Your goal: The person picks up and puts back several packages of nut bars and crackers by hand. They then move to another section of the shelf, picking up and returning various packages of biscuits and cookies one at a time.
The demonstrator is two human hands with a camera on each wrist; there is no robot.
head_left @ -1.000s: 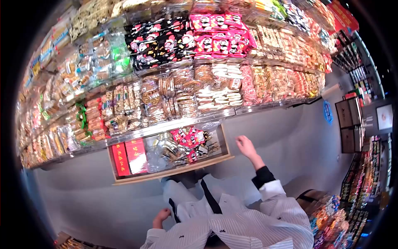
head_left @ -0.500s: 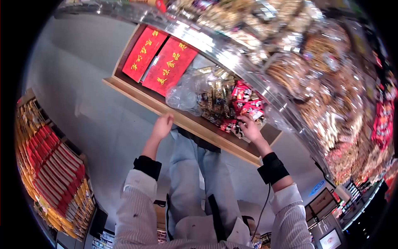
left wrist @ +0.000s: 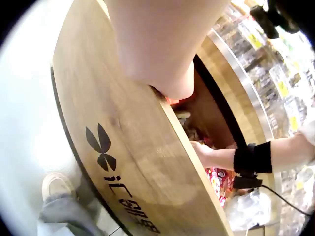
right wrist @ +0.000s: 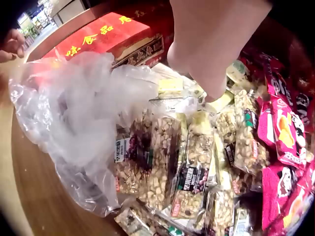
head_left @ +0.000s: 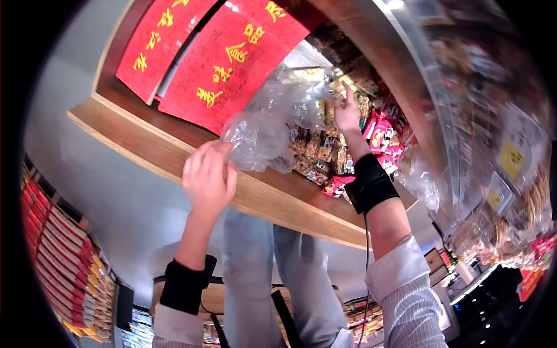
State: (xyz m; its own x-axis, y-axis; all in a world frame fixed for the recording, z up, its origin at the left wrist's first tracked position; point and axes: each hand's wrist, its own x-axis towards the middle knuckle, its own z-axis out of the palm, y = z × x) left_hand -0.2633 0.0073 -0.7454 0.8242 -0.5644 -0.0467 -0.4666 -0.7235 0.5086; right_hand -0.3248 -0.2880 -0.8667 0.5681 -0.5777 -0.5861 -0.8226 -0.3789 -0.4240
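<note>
Inside a wooden drawer (head_left: 145, 139) lies a pile of clear-wrapped nut bars (head_left: 316, 148). My right hand (head_left: 348, 113) reaches down into this pile, and in the right wrist view its fingertips (right wrist: 214, 93) touch the pale wrapper ends of the bars. Pink snack packets (head_left: 383, 136) lie beside my right wrist. My left hand (head_left: 209, 174) rests over the drawer's front panel (left wrist: 118, 108), with its fingertips close to a crumpled clear plastic bag (head_left: 255, 133). That bag lies left of the bars.
Two red boxes (head_left: 220, 69) with yellow characters fill the drawer's left part. A shelf edge (head_left: 429, 87) with price tags and packaged snacks overhangs on the right. Another plastic bag (head_left: 423, 180) sits at the drawer's right end. Red and yellow goods (head_left: 58, 249) stand far left.
The view has come down close over the drawer. My right hand has moved from outside it, over the pink packets, to the nut bars. My left hand has risen onto the front panel.
</note>
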